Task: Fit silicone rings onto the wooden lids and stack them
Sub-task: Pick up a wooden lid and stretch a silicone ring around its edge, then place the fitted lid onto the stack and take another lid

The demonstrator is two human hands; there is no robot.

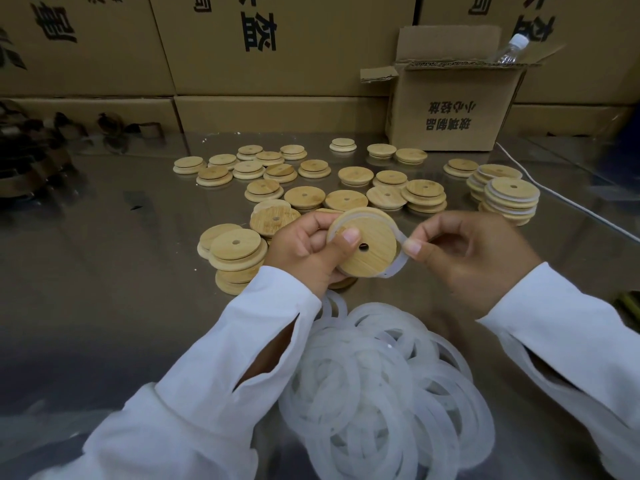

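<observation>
My left hand (308, 249) grips a round wooden lid (370, 252) with a centre hole, thumb pressed on its face. A translucent silicone ring (398, 263) sits partly round the lid's rim; its loose right side is pinched between thumb and fingers of my right hand (471, 258). A heap of white silicone rings (381, 386) lies on the table just below my hands. Several bare wooden lids (311, 197) are scattered and piled behind. At the right stands a stack of lids with rings fitted (510, 202).
The shiny table (114, 265) has a low pile of lids (235, 258) left of my hand. An open cardboard box (450, 98) holding a plastic bottle (510, 48) stands at the back right, with large cartons behind. A white cable (568, 202) runs along the right.
</observation>
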